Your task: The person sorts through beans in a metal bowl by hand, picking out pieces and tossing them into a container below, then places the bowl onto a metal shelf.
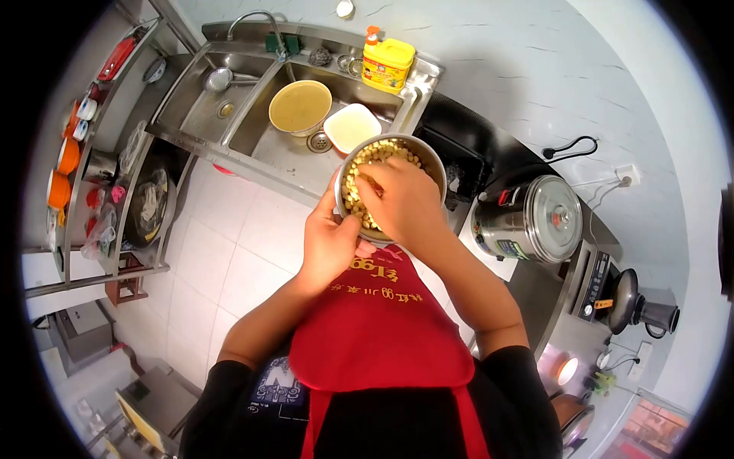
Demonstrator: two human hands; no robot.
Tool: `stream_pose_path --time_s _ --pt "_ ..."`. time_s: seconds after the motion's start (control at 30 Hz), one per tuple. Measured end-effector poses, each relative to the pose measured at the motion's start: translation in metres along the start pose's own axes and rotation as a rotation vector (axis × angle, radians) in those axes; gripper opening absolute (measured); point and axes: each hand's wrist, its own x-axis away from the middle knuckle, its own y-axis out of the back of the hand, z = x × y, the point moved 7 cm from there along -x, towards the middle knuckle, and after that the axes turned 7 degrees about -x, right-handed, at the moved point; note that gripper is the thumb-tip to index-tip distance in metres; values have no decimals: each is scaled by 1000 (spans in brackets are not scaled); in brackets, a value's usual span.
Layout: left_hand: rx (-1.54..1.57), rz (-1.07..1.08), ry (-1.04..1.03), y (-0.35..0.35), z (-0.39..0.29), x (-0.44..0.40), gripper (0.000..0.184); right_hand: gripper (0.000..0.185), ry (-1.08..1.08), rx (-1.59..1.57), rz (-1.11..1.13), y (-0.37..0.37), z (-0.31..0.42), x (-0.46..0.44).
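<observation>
A round metal bowl (433, 157) full of small pale-yellow pieces (380, 151), like beans or kernels, is held in front of my apron near the sink's edge. My left hand (333, 236) grips its near left side, the thumb at the rim and some fingers underneath. Inside the bowl, my right hand (403, 200) lies over the pieces with its fingers curled down among them. Its fingertips are hidden, so whatever they hold does not show. Just beyond the bowl, in the sink, sits a squarish pale container (352, 127).
The steel sink (264, 153) holds a round basin (300, 106) of yellowish liquid and, in the left bowl, a strainer (219, 79). A yellow jug (388, 64) stands behind. To the right are a large lidded pot (554, 219) and a cooktop (592, 284); shelves (115, 264) line the left.
</observation>
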Motion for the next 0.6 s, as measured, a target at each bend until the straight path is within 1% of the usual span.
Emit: stream_pose_path --time_s 0.03,0.07,0.1,0.13,0.2,0.27,0.33,0.57,0.6 --pt "16 -4 4 -2 -1 2 75 11 -38 2 19 -6 -3 -4" --pt "18 -6 3 -2 0 2 75 14 -76 5 38 -11 -7 -7" --pt "5 3 8 -2 1 2 75 17 -66 16 73 -17 -10 -7" --pt "-8 11 13 -3 3 3 75 17 -63 14 75 -19 -11 -6" --pt "-17 17 5 0 3 3 75 18 -139 25 160 -26 -14 -5" --pt "-25 28 -1 -1 3 4 75 18 -126 25 150 -26 -12 -6" --pt "-18 1 -53 -2 -2 5 62 19 -119 27 135 -27 -11 -5" --pt "-21 1 -38 -3 2 1 61 18 -106 33 70 -30 -16 -6" --pt "-22 24 -24 -2 6 -1 66 18 -93 30 59 -30 -16 -6"
